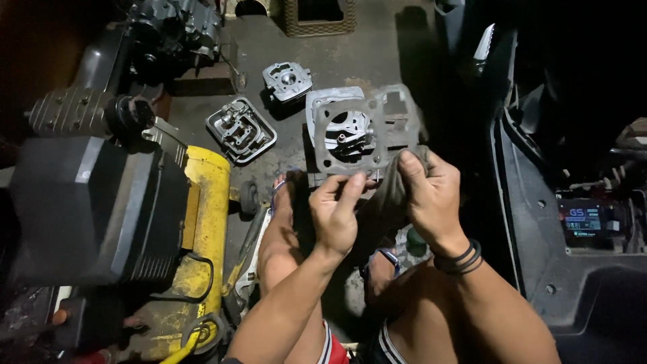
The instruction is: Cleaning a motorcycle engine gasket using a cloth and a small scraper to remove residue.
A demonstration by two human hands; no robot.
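My left hand [335, 214] pinches the lower edge of a thin grey gasket [322, 135] with a large round hole, held up flat in front of me. My right hand [431, 195] grips a dark grey rag [391, 195] pressed against the gasket's lower right corner. Through the gasket's hole I see a metal engine cylinder block [350, 138] standing on the concrete floor just behind it. My bare feet and knees are below the hands.
A cylinder head [287, 81] and a finned metal cover [241, 129] lie on the floor further off. A yellow machine with a black block [202, 202] stands to the left, a dark engine [172, 34] at top left, black motorcycle bodywork [552, 256] to the right.
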